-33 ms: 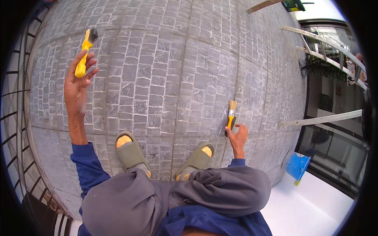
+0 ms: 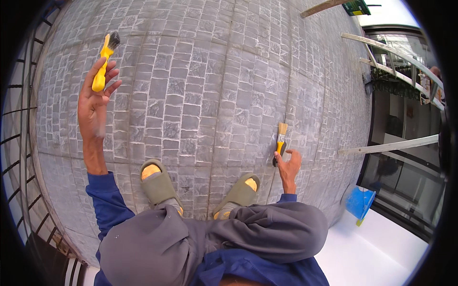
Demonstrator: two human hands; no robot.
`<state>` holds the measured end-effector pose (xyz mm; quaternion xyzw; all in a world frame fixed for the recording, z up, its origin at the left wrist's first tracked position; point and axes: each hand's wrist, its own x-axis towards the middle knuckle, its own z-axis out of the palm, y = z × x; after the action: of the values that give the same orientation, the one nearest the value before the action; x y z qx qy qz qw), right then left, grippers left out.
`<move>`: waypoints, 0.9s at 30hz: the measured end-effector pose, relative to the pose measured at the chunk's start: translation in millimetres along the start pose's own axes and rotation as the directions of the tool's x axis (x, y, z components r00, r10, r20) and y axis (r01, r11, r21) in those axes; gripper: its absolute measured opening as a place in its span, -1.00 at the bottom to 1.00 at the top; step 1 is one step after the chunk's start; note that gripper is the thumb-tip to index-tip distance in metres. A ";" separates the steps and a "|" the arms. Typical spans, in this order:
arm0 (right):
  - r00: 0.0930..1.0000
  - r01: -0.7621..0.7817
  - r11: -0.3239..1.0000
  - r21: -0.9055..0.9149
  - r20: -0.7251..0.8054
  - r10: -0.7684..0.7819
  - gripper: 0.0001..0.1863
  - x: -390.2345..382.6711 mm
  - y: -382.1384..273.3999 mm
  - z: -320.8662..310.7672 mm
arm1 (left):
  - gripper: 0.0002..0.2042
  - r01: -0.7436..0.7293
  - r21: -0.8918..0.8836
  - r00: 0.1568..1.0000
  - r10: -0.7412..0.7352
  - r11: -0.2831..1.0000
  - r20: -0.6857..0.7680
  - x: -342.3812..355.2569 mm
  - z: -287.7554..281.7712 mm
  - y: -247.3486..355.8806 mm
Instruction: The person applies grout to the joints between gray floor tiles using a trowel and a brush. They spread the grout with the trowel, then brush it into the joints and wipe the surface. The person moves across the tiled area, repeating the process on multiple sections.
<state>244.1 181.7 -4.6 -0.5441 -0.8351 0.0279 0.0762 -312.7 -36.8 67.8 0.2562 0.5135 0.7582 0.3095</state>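
A yellow-handled brush with dark bristles [image 2: 105,59] is gripped by its smooth plastic handle in the raised left hand [image 2: 95,107], fingers loosely curled, above rough grey block paving [image 2: 210,95] with pale joints. A second paintbrush [image 2: 280,139], with yellow handle and pale flat bristles, is held closed in the right hand [image 2: 287,167] with its bristles on the paving. Olive rubber slides [image 2: 157,186] are seen below, and a blue plastic scoop [image 2: 359,202] lies on a smooth white surface.

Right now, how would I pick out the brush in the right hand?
Start from the grey paving-stone floor, then find the two olive sandals. Just right of them the right hand grips a small paintbrush with pale bristles on the pavers, unlike the dark-bristled, all-yellow brush raised in the left hand.
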 end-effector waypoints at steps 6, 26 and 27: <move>0.873 -0.345 0.629 0.697 0.485 -0.058 -0.63 42.4 -124.3 0.1 | -0.67 0.100 -0.059 0.986 -0.107 0.993 -0.131 26.8 14.5 -8.8; 0.108 -0.580 0.248 0.776 0.376 -0.920 -0.73 66.9 -336.8 -69.6 | -0.16 0.224 0.225 0.971 -0.236 0.948 0.028 51.9 28.3 17.2; 0.043 -0.589 0.275 0.760 0.369 -0.929 -0.75 69.6 -342.4 -64.4 | -0.19 0.211 0.285 0.971 -0.234 0.935 0.049 46.7 21.7 22.1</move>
<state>-83.1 103.8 110.1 -0.0183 -0.5087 0.8359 -0.2055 -333.5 4.6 99.2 0.2683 0.6274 0.6276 0.3749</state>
